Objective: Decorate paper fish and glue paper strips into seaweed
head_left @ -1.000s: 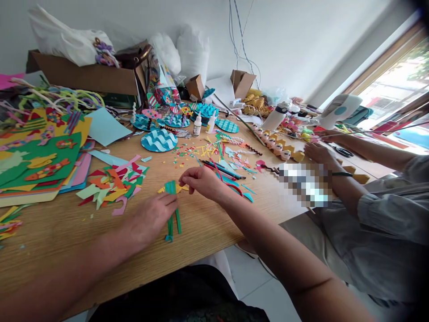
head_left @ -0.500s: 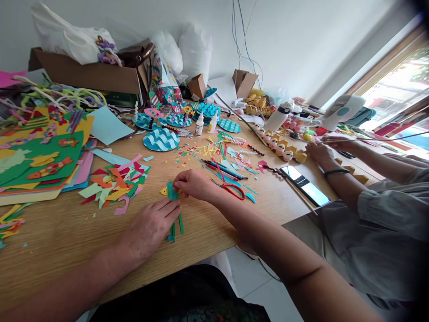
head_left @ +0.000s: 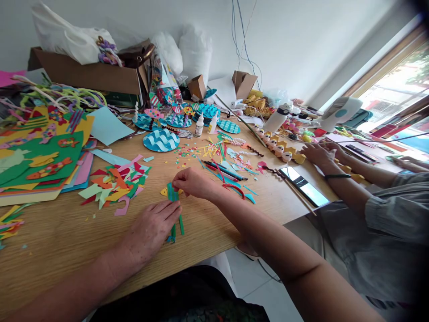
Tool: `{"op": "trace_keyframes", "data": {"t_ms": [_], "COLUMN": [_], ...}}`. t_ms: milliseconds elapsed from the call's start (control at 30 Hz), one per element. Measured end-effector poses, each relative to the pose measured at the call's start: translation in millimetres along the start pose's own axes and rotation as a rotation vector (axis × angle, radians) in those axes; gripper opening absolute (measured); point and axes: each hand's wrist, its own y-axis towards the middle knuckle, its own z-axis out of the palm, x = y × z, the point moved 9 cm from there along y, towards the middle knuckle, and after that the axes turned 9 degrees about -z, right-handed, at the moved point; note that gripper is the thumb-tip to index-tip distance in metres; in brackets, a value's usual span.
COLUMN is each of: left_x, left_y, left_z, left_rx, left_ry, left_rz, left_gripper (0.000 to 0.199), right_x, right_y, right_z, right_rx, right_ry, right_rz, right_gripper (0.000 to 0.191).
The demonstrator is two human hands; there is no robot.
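A small yellow paper fish (head_left: 164, 192) with teal and green stripes lies on the wooden table (head_left: 67, 241). My left hand (head_left: 152, 226) rests flat with its fingers extended over the lower edge of the fish and the tops of green paper strips (head_left: 181, 225), which stick out below. Above the fish's right part, my right hand (head_left: 187, 182) has thumb and fingers pinched together at the striped body. Whatever is between those fingertips is too small to make out.
Paper scraps (head_left: 117, 181), green card sheets (head_left: 43, 161), red-handled scissors (head_left: 236, 190), pencils (head_left: 224, 170), glue bottles (head_left: 199, 125) and wavy blue discs (head_left: 161, 140) surround the hands. At right, another person's hands (head_left: 318, 156) are near yellow carton pieces and a phone (head_left: 303, 185).
My right hand has shifted slightly up and left over the fish, while my left hand stays nearly in place. The other person's hands at right have moved and spread.
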Motion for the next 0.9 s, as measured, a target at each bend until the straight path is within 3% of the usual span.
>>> {"op": "trace_keyframes", "data": {"t_ms": [100, 300, 533, 733, 900], "left_x": [0, 0, 0, 0, -1], "left_y": [1, -1, 0, 0, 1], "left_z": [0.1, -0.2, -1.7, -2.2, -3.9], "left_rx": [0.003, 0.001, -0.014, 0.005, 0.012], "left_ry": [0.001, 0.015, -0.001, -0.011, -0.025], "left_rz": [-0.009, -0.008, -0.010, -0.025, -0.010], "left_gripper": [0.038, 0.038, 0.037, 0.039, 0.038], "right_x": [-4, -7, -3, -6, 1], "right_y": [2, 9, 7, 8, 1], "right_z": [4, -10, 4, -11, 0], "right_rx": [0.018, -0.071, 0.038, -0.070, 0.050], "right_ry": [-0.011, 0.059, 0.049, 0.022, 0.082], "right_rz": [0.021, 0.022, -0.015, 0.029, -0.004], "right_gripper": [0.019, 0.020, 0.019, 0.021, 0.019]}}
